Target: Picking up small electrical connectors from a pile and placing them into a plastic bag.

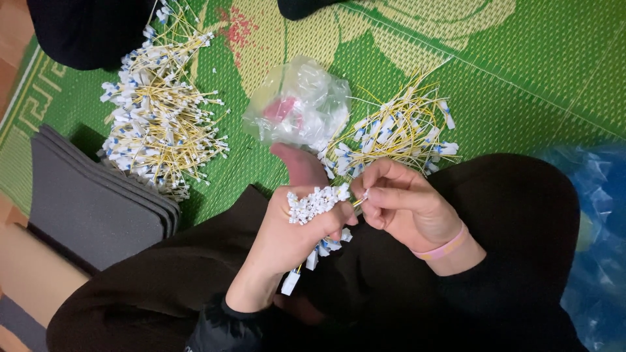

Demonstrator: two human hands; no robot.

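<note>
My left hand (293,234) is closed around a bundle of thin yellow wires (316,203); their small white plastic ends stick out above my fingers and white-and-blue tags hang below the fist. My right hand (404,202) pinches a tiny white cap at the tip of one wire of that bundle. A pink band sits on my right wrist. Both hands hover over my lap in dark clothes.
A loose pile of yellow wires (398,133) lies on the green woven mat (521,78) just beyond my hands. A bigger pile (160,111) lies at the left. A clear plastic bag (297,107) sits between them. Grey foam pads (91,202) are at the left, blue plastic (596,228) at the right.
</note>
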